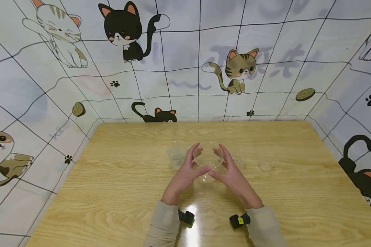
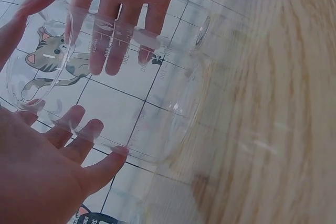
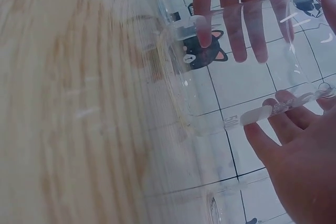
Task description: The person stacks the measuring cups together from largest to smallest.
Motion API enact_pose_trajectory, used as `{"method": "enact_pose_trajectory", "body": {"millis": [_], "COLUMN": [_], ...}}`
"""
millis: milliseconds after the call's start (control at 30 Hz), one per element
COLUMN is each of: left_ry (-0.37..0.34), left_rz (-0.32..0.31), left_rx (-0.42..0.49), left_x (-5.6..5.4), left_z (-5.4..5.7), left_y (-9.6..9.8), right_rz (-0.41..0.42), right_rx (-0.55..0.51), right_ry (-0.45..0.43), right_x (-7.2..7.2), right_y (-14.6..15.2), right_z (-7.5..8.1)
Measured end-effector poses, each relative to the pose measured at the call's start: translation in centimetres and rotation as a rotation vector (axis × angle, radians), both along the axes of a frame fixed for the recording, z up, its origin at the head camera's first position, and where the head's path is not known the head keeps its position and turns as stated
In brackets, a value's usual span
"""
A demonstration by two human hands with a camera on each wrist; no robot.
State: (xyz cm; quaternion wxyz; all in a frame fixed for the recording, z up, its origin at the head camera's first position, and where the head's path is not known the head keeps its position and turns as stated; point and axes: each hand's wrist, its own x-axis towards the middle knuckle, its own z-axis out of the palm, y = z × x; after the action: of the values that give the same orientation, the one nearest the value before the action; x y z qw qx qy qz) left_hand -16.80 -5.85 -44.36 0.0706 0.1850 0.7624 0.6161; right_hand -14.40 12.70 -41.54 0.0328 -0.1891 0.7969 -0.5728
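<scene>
My two hands hold a clear glass beaker (image 1: 209, 158) between them near the middle of the table. My left hand (image 1: 185, 168) curves round its left side and my right hand (image 1: 233, 171) round its right side, thumbs meeting at the near side. In the left wrist view, printed volume marks show on the beaker (image 2: 139, 98), and the left hand (image 2: 47, 166) lies along its lower side in that picture. The right wrist view has the right hand (image 3: 299, 150) with fingertips on the beaker (image 3: 231, 87) wall by a white printed patch.
Another clear glass vessel (image 1: 177, 151) stands just left of my left hand. Right of my right hand are more faint clear glass pieces, one (image 1: 266, 166) farther out. The wooden table (image 1: 111, 185) is enclosed by a cat-patterned cloth (image 1: 185, 82) at the back and sides.
</scene>
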Motion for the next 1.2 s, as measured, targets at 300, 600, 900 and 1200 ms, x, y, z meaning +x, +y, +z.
{"method": "enact_pose_trajectory", "body": {"millis": [300, 600, 900, 1200], "left_ry": [-0.012, -0.037, -0.053, -0.090], "left_rz": [-0.011, -0.054, -0.056, -0.063], "left_rx": [0.017, 0.042, 0.077, 0.140], "left_x": [0.1, 1.3, 1.4, 1.2], "left_z": [0.4, 2.6, 3.1, 3.2], "left_y": [0.0, -0.2, -0.4, -0.6], "right_rz": [0.015, 0.023, 0.038, 0.040], "right_rx": [-0.045, -0.100, -0.141, -0.165], "right_ry": [-0.027, -0.070, -0.114, -0.131], "right_x": [-0.1, 0.3, 0.2, 0.2], "right_y": [0.1, 0.4, 0.3, 0.2], "right_z": [0.1, 0.0, 0.2, 0.2]}}
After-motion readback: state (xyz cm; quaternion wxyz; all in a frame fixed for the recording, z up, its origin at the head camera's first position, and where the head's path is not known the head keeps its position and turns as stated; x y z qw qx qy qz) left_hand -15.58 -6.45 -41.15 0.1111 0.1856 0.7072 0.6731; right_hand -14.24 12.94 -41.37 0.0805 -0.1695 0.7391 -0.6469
